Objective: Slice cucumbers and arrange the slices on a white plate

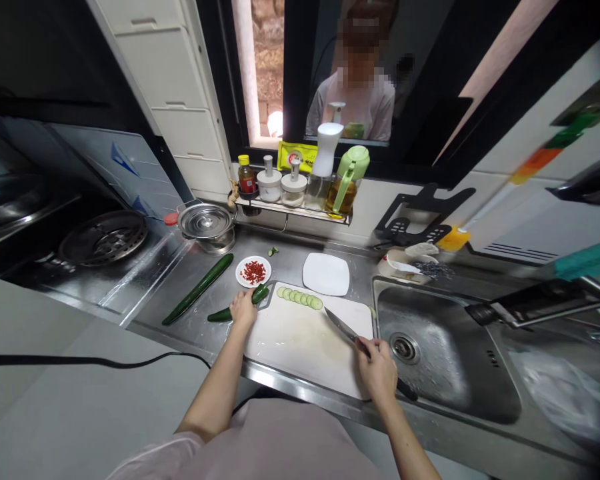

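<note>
My left hand [243,309] is closed round a partly cut cucumber [230,310] at the left edge of the white cutting board [305,340]. A row of cucumber slices [300,297] lies along the board's far edge. My right hand [379,369] grips the handle of a kitchen knife [345,327]. Its blade points up and left over the board, clear of the slices. A whole cucumber [198,289] rests on the steel counter to the left. Next to it is a small white plate of chopped red chilli [253,271].
An empty white square plate [326,273] sits behind the board. The sink [440,353] lies to the right, a lidded steel pot [206,223] and a stove [100,237] to the left. A rack of condiment bottles [300,187] stands at the back. A person is reflected in the window [355,80].
</note>
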`<control>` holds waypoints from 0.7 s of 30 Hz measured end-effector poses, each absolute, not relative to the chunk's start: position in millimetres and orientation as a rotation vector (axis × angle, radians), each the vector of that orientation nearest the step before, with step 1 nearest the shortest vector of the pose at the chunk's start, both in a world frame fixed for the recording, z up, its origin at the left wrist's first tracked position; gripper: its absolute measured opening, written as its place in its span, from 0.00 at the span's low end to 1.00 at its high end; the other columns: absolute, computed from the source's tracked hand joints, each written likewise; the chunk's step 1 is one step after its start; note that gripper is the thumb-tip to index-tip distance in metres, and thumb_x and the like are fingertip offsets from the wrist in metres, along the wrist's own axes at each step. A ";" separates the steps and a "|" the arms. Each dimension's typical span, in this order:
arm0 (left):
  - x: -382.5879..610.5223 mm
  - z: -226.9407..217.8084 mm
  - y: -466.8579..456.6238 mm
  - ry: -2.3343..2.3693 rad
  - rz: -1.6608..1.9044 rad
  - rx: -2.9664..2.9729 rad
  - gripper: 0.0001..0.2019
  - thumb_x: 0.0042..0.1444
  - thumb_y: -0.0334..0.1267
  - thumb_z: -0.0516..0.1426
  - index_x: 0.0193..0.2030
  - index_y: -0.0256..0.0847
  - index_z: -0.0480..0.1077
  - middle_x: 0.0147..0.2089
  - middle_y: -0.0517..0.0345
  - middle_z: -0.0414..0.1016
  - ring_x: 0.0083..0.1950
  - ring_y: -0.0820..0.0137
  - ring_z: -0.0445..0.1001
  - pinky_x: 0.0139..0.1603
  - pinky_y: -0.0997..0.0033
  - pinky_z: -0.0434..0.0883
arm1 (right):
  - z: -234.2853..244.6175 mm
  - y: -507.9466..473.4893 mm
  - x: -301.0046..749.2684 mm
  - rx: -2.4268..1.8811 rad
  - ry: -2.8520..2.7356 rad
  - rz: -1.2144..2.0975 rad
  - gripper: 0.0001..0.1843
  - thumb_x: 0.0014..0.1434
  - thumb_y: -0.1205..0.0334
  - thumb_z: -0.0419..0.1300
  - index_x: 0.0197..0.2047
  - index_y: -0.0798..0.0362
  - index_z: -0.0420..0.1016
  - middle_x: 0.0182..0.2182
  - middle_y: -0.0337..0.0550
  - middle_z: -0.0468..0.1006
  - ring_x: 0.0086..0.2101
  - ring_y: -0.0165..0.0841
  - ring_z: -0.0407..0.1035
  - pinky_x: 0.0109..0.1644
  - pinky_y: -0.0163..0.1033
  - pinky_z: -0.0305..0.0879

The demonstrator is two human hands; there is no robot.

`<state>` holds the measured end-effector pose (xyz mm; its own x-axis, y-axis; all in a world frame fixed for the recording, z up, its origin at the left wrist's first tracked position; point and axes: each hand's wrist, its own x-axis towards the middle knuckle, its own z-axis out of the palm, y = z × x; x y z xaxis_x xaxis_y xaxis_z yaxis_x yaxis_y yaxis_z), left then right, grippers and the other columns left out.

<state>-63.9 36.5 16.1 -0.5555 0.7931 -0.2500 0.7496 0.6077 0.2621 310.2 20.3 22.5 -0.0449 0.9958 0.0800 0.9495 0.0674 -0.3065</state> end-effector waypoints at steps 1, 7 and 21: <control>-63.4 16.3 36.3 2.501 0.181 1.242 0.28 0.54 0.32 0.54 0.62 0.57 0.60 0.56 0.51 0.68 0.58 0.59 0.65 0.57 0.57 0.59 | 23.2 19.9 309.6 -1.962 -2.082 0.247 0.17 0.63 0.56 0.50 0.48 0.48 0.78 0.44 0.45 0.69 0.33 0.30 0.65 0.36 0.37 0.56; -56.6 15.2 33.1 2.538 0.212 1.239 0.29 0.54 0.39 0.55 0.64 0.53 0.58 0.58 0.49 0.68 0.59 0.55 0.64 0.64 0.45 0.48 | 29.0 17.2 306.4 -1.989 -2.051 0.264 0.17 0.63 0.58 0.51 0.49 0.48 0.77 0.44 0.44 0.69 0.32 0.29 0.65 0.36 0.36 0.55; 32.3 24.4 27.8 2.253 0.516 1.703 0.21 0.60 0.43 0.50 0.60 0.46 0.65 0.55 0.50 0.69 0.57 0.59 0.63 0.59 0.60 0.58 | 31.3 5.2 312.2 -2.072 -1.963 0.286 0.16 0.63 0.58 0.51 0.48 0.48 0.78 0.42 0.43 0.69 0.31 0.27 0.63 0.36 0.34 0.54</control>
